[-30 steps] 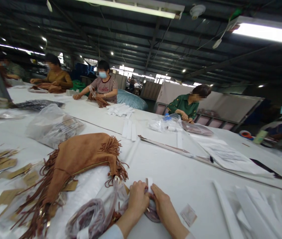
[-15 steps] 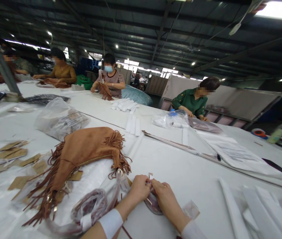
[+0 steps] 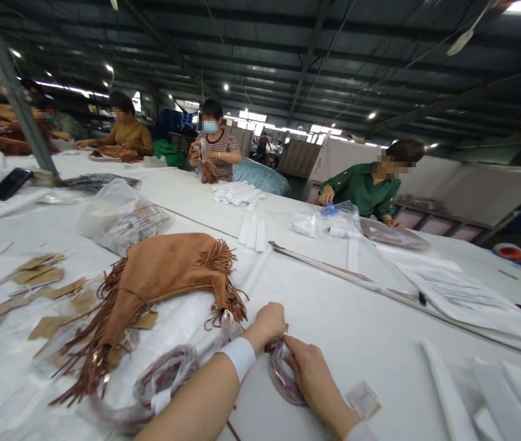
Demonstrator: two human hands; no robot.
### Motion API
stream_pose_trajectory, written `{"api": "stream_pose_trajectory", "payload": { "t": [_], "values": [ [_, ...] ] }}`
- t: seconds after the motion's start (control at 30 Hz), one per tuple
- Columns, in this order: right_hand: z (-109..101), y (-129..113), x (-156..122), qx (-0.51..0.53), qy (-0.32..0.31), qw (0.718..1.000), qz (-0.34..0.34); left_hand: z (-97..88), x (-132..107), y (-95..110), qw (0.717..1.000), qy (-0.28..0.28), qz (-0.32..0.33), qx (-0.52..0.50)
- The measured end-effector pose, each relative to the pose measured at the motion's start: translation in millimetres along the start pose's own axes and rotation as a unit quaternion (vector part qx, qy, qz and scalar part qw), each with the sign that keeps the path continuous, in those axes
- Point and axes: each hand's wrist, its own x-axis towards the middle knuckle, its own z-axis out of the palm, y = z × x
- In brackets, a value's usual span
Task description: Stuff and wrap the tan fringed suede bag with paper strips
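Note:
A coiled brown strap in clear plastic [image 3: 284,381] lies on the white table in front of me. My right hand [image 3: 310,367] is closed on its right side, with the fingers pressed near its top. At the coil's top end, my left hand [image 3: 268,323] is closed with its back to me, hiding whatever is in its fingers. To the left lies a brown fringed bag [image 3: 168,266]. A second plastic-wrapped strap [image 3: 168,373] coils below the bag, banded with white. A small clear packet [image 3: 364,399] is right of my right hand.
Brown paper tags [image 3: 42,269] are scattered at left, near a filled plastic bag [image 3: 125,217] and a phone [image 3: 11,184]. White strips [image 3: 509,392] lie at lower right. A long ridge [image 3: 334,267] crosses the table. Several co-workers [image 3: 371,184] are across it.
My left hand has moved slightly up and turned over at the coil's top, and a small pale strip there is now hidden. My right hand stays on the coil. The view has shifted slightly.

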Motion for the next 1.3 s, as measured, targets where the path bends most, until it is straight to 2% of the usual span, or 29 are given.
{"api": "stream_pose_trajectory", "payload": {
  "t": [0.2, 0.47, 0.53, 0.6, 0.67, 0.73, 0.97, 1.17, 1.3],
  "values": [
    [0.4, 3.3, -1.4, 0.046, 0.018, 0.999, 0.004, -4.7, -7.0, -2.3, 0.999, 0.014, 0.033, -0.007],
    [-7.1, 3.9, 7.1, 0.078, 0.012, 0.997, 0.018, 5.2, -5.2, -3.8, 0.995, 0.058, 0.049, -0.06],
    [-15.3, 1.9, 12.0, 0.101, -0.007, 0.995, 0.018, 8.3, -3.1, -4.9, 0.994, 0.066, 0.052, -0.071],
    [-25.3, -1.2, 17.4, 0.12, -0.052, 0.991, 0.008, 11.2, -0.7, -5.8, 0.993, 0.073, 0.054, -0.08],
    [-33.8, -4.4, 22.3, 0.115, -0.1, 0.988, 0.004, 13.7, 2.0, -6.7, 0.992, 0.079, 0.056, -0.086],
    [-37.7, -6.6, 25.2, 0.09, -0.121, 0.989, 0.013, 15.8, 4.4, -7.5, 0.991, 0.086, 0.056, -0.091],
    [-31.1, -6.2, 18.5, 0.001, -0.083, 0.995, 0.056, 18.9, 4.7, -9.2, 0.989, 0.097, 0.057, -0.101],
    [-44.0, -6.1, 19.6, 0.049, -0.101, 0.993, 0.027, 22.5, 4.4, -6.5, 0.99, 0.092, 0.049, -0.098],
    [-43.6, -5.6, 20.2, 0.085, -0.094, 0.991, 0.032, 22.2, 5.4, -4.7, 0.991, 0.084, 0.051, -0.092]
  ]
}}
